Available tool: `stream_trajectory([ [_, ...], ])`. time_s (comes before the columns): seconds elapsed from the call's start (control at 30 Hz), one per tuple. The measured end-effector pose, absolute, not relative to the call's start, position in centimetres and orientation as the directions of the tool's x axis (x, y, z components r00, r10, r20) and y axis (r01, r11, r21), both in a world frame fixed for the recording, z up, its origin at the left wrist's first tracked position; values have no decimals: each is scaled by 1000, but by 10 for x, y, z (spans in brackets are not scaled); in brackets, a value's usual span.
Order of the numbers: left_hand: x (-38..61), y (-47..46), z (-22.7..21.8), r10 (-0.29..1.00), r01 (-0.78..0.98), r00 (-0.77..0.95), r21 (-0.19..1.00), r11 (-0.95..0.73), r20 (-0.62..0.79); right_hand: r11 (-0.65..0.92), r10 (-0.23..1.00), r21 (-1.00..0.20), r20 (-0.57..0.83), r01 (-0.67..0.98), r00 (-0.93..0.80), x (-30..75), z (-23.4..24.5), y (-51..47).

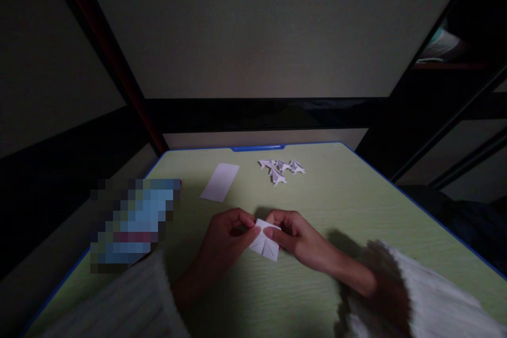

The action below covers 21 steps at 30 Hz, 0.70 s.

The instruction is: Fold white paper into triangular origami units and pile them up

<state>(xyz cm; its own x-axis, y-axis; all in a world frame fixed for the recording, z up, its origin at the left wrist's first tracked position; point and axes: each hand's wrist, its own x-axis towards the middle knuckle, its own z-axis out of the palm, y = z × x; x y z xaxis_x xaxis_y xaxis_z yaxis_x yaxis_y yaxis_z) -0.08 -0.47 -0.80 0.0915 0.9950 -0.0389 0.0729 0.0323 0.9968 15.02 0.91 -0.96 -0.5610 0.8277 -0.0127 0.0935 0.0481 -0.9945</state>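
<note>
A small white folded paper piece (265, 243) is held just above the green table (356, 206), near its middle. My left hand (227, 237) pinches its left side with thumb and fingers curled. My right hand (295, 235) grips its right side, fingers closed on the paper. Both wrists come out of white knitted sleeves.
A flat white paper strip (220, 181) lies on the table beyond my hands. A small heap of several folded white paper figures (282, 169) sits near the far edge. A blurred blue object (134, 224) rests on the table's left side. Dark frame bars surround the table.
</note>
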Motion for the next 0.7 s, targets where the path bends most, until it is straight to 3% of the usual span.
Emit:
stream_trajectory([
  [0.7, 0, -2, -7, 994, 99, 97, 994, 40, -50, 90, 825, -975, -40, 201, -564, 151, -5, 6],
])
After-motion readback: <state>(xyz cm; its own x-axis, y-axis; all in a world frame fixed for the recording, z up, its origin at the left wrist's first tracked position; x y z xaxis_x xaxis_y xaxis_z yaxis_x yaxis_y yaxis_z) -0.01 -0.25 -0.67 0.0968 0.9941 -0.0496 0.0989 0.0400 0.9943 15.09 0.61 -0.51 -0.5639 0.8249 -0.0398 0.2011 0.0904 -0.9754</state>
